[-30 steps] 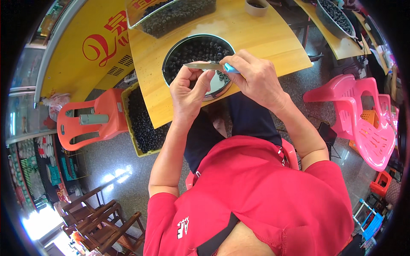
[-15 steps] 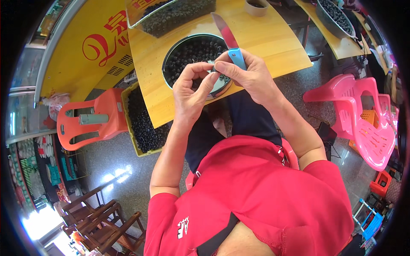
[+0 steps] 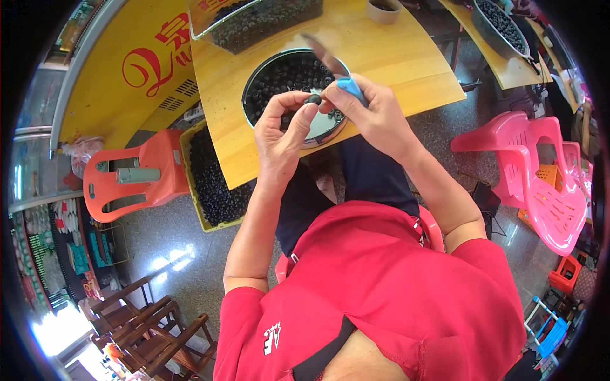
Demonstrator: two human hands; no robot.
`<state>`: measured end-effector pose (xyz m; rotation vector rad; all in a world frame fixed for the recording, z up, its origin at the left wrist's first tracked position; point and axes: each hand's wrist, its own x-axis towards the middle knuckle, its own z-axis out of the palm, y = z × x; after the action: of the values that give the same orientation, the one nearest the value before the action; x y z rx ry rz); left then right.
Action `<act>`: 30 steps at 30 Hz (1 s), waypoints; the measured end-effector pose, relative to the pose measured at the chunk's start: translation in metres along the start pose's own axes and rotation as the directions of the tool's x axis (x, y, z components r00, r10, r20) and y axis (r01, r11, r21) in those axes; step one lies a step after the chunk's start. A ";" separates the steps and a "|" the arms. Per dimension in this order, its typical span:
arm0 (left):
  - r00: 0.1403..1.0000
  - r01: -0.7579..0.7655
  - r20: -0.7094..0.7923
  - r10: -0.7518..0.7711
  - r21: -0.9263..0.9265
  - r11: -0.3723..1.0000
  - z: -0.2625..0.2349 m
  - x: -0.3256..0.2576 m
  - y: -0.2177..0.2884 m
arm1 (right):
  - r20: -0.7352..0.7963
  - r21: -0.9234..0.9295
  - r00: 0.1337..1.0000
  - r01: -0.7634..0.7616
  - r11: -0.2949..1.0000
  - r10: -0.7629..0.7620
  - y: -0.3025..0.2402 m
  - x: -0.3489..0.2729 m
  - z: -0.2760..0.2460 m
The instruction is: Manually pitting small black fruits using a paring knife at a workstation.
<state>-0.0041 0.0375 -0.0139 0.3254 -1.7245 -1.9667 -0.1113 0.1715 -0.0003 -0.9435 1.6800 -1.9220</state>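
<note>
The knife has swung: a second ago its blade lay flat across the fruit, and now it points up and away over the round pan of dark berries, so the cut looks finished. The left hand pinches one dark berry between thumb and fingertips, closed on it just above the pan's rim. The right hand is clamped round the knife's blue handle, its fingertips meeting the berry. Both wrists hover over the wooden counter.

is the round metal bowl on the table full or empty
Nearly full: the bowl holds a heap of small dark round pieces up near its rim, under both hands.
</note>
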 end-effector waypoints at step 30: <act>0.999 0.002 0.034 0.016 -0.470 0.883 0.000 0.006 -0.002 | 0.021 -0.606 0.917 0.329 0.724 -0.399 0.008 0.002 0.001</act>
<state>-0.0096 0.0348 -0.0153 0.1078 -1.2021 -2.3141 -0.1130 0.1684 -0.0079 -1.5271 2.3978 -1.6913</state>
